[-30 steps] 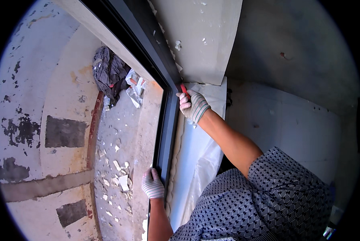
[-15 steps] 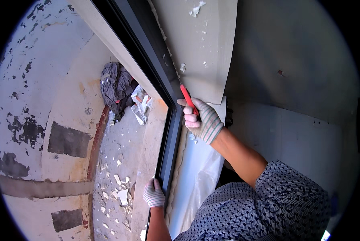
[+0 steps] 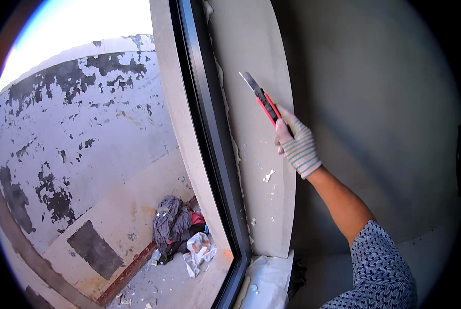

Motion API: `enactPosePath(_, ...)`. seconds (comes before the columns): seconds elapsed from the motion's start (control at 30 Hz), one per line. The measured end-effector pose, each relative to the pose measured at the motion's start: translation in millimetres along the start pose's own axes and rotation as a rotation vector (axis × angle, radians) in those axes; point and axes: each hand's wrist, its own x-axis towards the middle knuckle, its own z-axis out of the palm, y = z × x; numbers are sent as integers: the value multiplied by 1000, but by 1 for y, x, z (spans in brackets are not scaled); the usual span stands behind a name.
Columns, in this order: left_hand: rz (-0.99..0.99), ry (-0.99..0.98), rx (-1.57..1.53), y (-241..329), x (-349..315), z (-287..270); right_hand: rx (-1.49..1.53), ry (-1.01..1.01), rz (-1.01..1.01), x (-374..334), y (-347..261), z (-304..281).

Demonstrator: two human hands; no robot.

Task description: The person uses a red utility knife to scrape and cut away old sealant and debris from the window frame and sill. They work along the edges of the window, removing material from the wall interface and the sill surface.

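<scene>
The right hand (image 3: pixel 295 145), in a striped knit glove, is clenched round the lower end of a red-and-black utility knife (image 3: pixel 262 100), fingers wrapped tight on the handle. The knife points up and to the left, its bare blade extended and lying against the grey plastered reveal (image 3: pixel 261 170) just beside the dark window frame (image 3: pixel 210 134) — whether the tip actually touches the plaster is hard to tell. The forearm runs down to a dotted blue sleeve (image 3: pixel 379 273) at the lower right. The left hand is out of sight, so its grip cannot be told. White flecks of filler cling to the reveal below the hand, and a ragged white seam follows the edge where plaster meets frame. At the foot of the reveal lies crumpled white plastic sheet (image 3: pixel 269 280). Through the glass (to the left) stands a peeling black-and-white wall (image 3: pixel 76 129), and on the ground beneath it a heap of grey rags and bags (image 3: pixel 181 232)
</scene>
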Motion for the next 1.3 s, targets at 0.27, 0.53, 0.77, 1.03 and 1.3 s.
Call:
enactPosePath(0.27,-66,61,-85,-1,1,12,-626,232,-486,229,-107,9)
enactPosePath(0.53,-29,93,-80,8,-6,3,-580,154,-371,321,-166,49)
enactPosePath(0.77,2,138,11,19,-7,-1,-1023,202,-730,417,-171,54)
enactPosePath(1.03,43,178,-36,31,-15,-11,-1258,-232,-740,477,-215,31)
enactPosePath(1.3,118,192,24,14,-17,-13,-1344,-181,-699,380,-207,26)
